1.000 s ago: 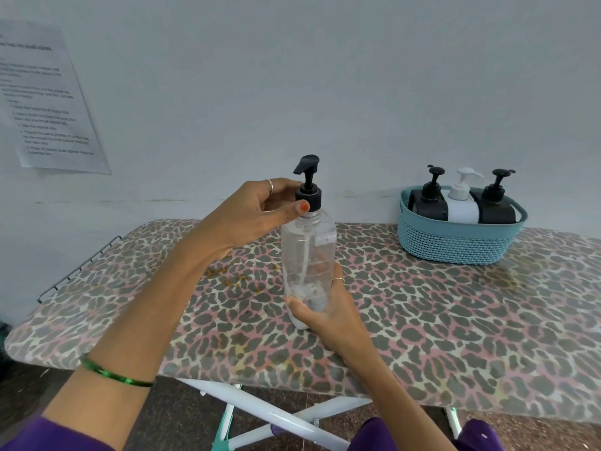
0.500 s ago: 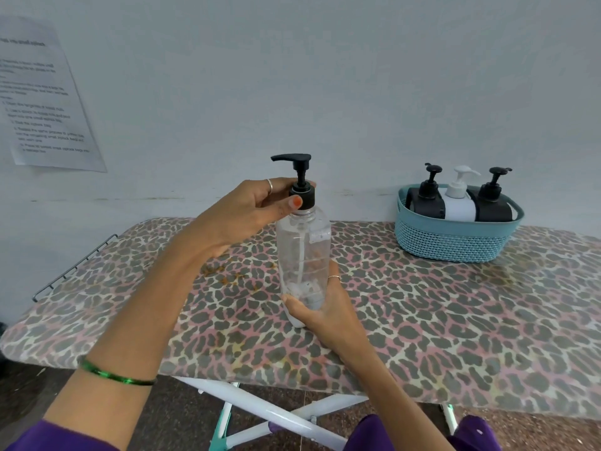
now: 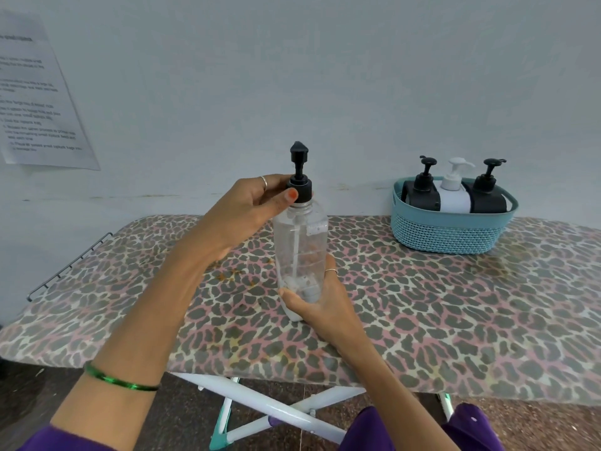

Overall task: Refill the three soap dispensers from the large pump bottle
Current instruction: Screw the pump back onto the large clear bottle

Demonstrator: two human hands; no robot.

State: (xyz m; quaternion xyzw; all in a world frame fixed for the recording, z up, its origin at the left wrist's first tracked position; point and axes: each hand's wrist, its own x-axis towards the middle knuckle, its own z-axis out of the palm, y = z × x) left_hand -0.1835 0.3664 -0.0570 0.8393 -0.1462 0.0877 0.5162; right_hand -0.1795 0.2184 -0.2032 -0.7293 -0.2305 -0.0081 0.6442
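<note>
The right hand [image 3: 320, 304] holds the large pump bottle [image 3: 300, 252] low; the left hand [image 3: 250, 209] pinches its collar [image 3: 300, 192]. Keep the bottle upright, turn the collar only.

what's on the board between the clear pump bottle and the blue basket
Nothing: in the head view only bare leopard-print cover lies between the clear pump bottle and the blue basket.

Printed text on wall sheet [image 3: 39, 102]: too blurred to read; left edge cut off by frame. Lower bodies of three dispensers [image 3: 453, 190]: hidden behind basket [image 3: 452, 234] wall. Base of clear pump bottle [image 3: 300, 252]: partly covered by right hand [image 3: 320, 304]. Ironing board [image 3: 455, 320] right end: cut off.
</note>
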